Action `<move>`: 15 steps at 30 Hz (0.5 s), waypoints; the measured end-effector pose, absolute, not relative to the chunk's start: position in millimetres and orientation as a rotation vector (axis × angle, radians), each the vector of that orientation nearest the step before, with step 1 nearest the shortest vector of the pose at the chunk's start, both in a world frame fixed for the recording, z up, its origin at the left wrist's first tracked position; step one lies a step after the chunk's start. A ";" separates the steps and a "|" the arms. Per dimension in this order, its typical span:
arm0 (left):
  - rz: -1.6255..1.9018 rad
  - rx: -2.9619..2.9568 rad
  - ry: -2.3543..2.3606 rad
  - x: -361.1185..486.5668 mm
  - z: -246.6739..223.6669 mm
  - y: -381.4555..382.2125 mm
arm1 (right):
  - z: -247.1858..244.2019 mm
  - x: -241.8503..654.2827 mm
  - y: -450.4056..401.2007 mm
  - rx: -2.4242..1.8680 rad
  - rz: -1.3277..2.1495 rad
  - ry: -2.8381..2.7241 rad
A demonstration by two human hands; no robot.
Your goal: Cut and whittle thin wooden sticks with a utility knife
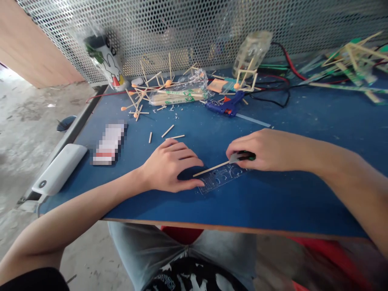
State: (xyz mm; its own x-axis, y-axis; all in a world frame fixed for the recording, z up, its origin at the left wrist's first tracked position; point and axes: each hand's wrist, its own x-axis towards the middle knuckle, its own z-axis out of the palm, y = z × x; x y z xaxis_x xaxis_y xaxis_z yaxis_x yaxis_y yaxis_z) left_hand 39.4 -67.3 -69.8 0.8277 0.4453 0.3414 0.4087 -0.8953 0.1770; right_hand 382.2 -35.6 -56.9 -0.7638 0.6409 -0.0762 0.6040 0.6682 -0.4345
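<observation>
A thin wooden stick (211,169) lies along the upper edge of a clear plastic ruler (216,180) on the blue table. My right hand (256,149) is closed round a utility knife (247,155), its blade at the right end of the stick. Beside the ruler's left end rests my left hand (172,166), thumb and fingers apart. Its thumb touches the ruler's end, and the index fingertip is just above the stick's left end. Above this hand lie short cut pieces of stick (167,131).
Stick models with orange balls (142,95), a bag of sticks (178,97) and a blue glue gun (226,106) stand farther back. To the left are a phone (109,143) and a white power-bank-like device (62,167). A perforated metal panel (194,32) bounds the back.
</observation>
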 end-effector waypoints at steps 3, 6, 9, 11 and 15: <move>0.551 2.927 0.635 40.2 -70.7 -69.9 | -59.1 391.5 -28.2 -1.059 0.666 -2.793; 0.486 2.931 0.600 39.9 -71.9 -68.6 | -61.8 396.1 -23.5 -1.059 0.673 -2.781; 0.445 2.920 0.584 39.2 -72.9 -66.0 | -61.7 395.1 -23.4 -1.048 0.726 -2.772; 0.440 2.899 0.584 38.5 -73.3 -63.7 | -59.5 393.2 -25.2 -1.036 0.748 -2.768; 0.412 2.815 0.525 35.9 -73.5 -56.0 | -54.6 390.6 -29.5 -1.039 0.785 -2.779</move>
State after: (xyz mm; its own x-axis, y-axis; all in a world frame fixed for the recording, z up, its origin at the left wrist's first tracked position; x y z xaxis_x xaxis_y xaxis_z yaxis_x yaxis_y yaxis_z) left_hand 35.9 -56.0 -73.5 0.8953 0.3824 0.2284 0.3124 -0.9046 0.2899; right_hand 390.6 -29.5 -54.6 -0.7685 0.6307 -0.1076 0.5937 0.6403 -0.4873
